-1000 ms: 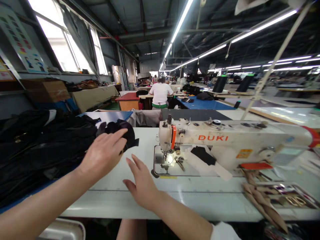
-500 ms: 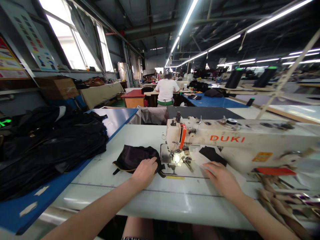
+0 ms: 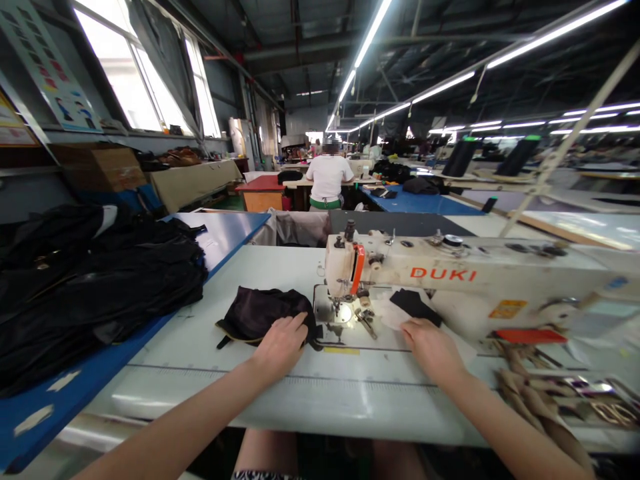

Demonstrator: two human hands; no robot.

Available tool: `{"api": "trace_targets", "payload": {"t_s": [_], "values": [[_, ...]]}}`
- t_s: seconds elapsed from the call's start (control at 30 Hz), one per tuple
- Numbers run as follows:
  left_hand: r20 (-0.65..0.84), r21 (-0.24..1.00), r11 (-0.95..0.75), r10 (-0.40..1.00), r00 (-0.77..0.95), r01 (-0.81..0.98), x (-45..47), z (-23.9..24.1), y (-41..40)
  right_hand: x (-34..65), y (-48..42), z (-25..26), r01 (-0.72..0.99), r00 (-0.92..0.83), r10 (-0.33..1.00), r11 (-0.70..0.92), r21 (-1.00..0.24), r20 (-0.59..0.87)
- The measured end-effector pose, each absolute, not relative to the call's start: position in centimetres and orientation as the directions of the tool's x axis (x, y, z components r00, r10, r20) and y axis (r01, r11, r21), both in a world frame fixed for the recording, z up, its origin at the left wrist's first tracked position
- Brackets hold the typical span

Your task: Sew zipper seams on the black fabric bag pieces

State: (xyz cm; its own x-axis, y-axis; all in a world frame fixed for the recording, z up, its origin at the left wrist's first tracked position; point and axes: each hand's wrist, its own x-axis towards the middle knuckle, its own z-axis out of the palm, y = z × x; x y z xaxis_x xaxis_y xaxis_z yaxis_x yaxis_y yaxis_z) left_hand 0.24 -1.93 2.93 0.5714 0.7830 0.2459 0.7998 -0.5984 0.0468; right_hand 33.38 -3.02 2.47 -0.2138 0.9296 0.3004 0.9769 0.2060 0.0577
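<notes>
Left hand [image 3: 280, 345]: laid palm down on the right part of the pouch; fingers close together and slightly bent; whether they grip the cloth, cannot tell.
Pouch [image 3: 263, 308]: black, soft, slightly rumpled; lies on the white table [image 3: 273, 263], left of the machine [image 3: 493, 275], its right end at the metal plate.
Right hand [image 3: 434, 345]: fingers bent and nearly together, tips at the near edge of the pale sheet [image 3: 391, 312]; whether they pinch it, cannot tell.
Patch [image 3: 414, 305]: black; on the pale sheet, beneath the machine's arm, just beyond the right hand.
Machine lettering: "DUKI" in orange capitals along the arm; the orange-yellow sticker [image 3: 509, 309] lower right has print too small to read.
Table marks: a ruler scale [image 3: 200, 371] along the near side, figures unreadable; a plain yellow strip [image 3: 341, 351] below the plate.
Wall poster [image 3: 53, 80]: dark and red characters above cartoon figures; too blurred to read.
Black pile [image 3: 105, 273]: garments or bags, cannot tell which; on the blue table [image 3: 107, 373] at left.
Ahead: a person [image 3: 329, 179] in a white top, seated, back turned.
</notes>
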Motion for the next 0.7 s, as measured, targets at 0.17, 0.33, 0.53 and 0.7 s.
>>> {"api": "trace_targets", "payload": {"t_s": [0.17,0.33,0.53,0.7], "values": [[0.321,0.059,-0.595,0.772,0.549,0.802,0.0,2.0,-2.1,33.9,-3.1,2.8,0.977,-0.057,0.927,0.129,-0.172,0.371],[0.369,0.059,-0.601,0.755,0.542,0.797,-0.2,1.7,-2.1,35.1,-2.2,3.6,0.761,0.246,0.895,0.06,-0.646,0.372],[0.403,0.113,-0.581,0.768,0.498,0.806,-0.3,1.8,-2.1,34.8,-2.6,4.4,0.602,0.326,0.918,-0.017,-0.798,0.226],[0.435,0.167,-0.567,0.776,0.456,0.807,0.0,1.8,-1.9,30.4,-4.9,4.2,0.583,0.157,0.964,0.083,-0.808,0.212]]}}
